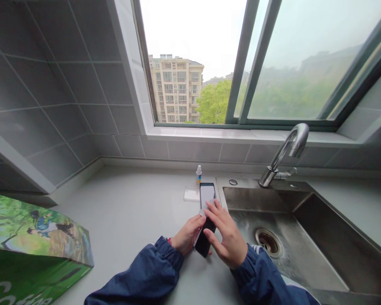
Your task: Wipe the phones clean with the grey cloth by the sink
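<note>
My left hand (189, 234) is closed around the left edge of a phone (203, 244), held tilted above the white counter with its dark screen facing up. My right hand (225, 235) lies over the phone, fingers stretched out and thumb apart. Under its fingertips is a thin pale grey piece (211, 204), perhaps a cloth; its kind is not clear. Just beyond the fingers shows a dark-framed slab (207, 190) with a bright surface. Whether it is a second phone or the same one, I cannot tell. A clear phone case (191, 194) lies left of it.
A small white-capped spray bottle (199, 174) stands behind the phone. To the right is a steel sink (324, 254) with a chrome faucet (285, 156). A green printed box (38, 254) stands at the left. A partly open window (241, 123) is above the counter.
</note>
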Demonstrator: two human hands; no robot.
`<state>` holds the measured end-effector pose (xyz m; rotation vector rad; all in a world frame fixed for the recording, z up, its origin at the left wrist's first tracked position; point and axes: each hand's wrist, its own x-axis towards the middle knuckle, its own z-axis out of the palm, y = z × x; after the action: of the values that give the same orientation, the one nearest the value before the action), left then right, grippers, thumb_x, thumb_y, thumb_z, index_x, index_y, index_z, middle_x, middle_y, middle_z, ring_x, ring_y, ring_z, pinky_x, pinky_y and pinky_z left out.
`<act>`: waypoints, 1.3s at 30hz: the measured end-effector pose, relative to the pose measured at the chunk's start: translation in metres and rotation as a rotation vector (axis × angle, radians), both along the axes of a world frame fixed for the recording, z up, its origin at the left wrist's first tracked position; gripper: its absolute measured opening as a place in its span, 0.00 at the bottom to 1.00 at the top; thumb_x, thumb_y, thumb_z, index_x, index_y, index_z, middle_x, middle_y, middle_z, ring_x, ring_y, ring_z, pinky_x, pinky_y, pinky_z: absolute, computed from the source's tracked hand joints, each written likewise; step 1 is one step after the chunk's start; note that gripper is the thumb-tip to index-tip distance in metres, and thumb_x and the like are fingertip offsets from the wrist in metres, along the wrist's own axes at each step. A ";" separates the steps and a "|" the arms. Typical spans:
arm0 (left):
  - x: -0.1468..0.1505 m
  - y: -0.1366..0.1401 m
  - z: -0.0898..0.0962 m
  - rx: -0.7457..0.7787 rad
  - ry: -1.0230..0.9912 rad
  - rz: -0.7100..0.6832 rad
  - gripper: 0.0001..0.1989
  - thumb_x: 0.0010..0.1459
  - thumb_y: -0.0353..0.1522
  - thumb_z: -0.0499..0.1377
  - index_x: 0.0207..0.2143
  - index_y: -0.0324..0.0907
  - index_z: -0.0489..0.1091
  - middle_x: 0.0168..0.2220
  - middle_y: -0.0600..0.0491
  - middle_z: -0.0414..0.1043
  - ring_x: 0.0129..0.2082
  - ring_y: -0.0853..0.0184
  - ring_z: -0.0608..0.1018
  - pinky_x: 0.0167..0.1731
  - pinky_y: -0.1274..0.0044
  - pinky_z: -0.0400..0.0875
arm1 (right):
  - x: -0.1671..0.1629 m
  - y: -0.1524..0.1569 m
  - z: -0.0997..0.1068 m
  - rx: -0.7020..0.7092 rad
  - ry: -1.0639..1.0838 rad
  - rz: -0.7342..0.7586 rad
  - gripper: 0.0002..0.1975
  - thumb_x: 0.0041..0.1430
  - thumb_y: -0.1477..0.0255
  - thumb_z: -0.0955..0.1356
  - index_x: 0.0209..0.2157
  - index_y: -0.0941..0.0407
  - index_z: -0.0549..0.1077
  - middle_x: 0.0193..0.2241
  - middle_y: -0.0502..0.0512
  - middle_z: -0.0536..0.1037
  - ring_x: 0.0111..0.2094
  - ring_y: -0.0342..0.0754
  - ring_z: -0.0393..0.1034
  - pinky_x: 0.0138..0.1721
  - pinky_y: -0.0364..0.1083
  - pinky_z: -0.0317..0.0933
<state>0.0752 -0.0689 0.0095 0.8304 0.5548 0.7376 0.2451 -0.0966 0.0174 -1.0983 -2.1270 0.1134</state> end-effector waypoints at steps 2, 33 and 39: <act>0.001 0.001 -0.004 -0.006 -0.022 0.015 0.26 0.64 0.45 0.58 0.60 0.45 0.68 0.52 0.40 0.73 0.27 0.63 0.79 0.22 0.72 0.74 | 0.000 0.000 0.001 -0.004 -0.018 -0.007 0.25 0.68 0.66 0.64 0.64 0.54 0.64 0.67 0.62 0.62 0.71 0.63 0.46 0.65 0.70 0.51; -0.005 0.003 0.000 -0.069 -0.128 -0.045 0.29 0.67 0.43 0.51 0.69 0.49 0.52 0.48 0.40 0.75 0.34 0.54 0.83 0.30 0.68 0.79 | 0.004 0.005 0.009 -0.104 0.422 -0.259 0.21 0.69 0.61 0.61 0.56 0.55 0.75 0.55 0.59 0.77 0.57 0.57 0.73 0.58 0.57 0.69; -0.006 0.004 0.008 -0.096 -0.159 0.018 0.29 0.67 0.45 0.52 0.67 0.50 0.55 0.49 0.42 0.75 0.33 0.53 0.83 0.29 0.66 0.78 | 0.003 0.004 0.008 -0.128 0.432 -0.226 0.22 0.69 0.63 0.62 0.59 0.56 0.73 0.58 0.60 0.74 0.59 0.57 0.70 0.60 0.57 0.66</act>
<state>0.0695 -0.0651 0.0174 0.6717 0.4523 0.7802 0.2484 -0.0925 0.0258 -1.2523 -1.6210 0.3508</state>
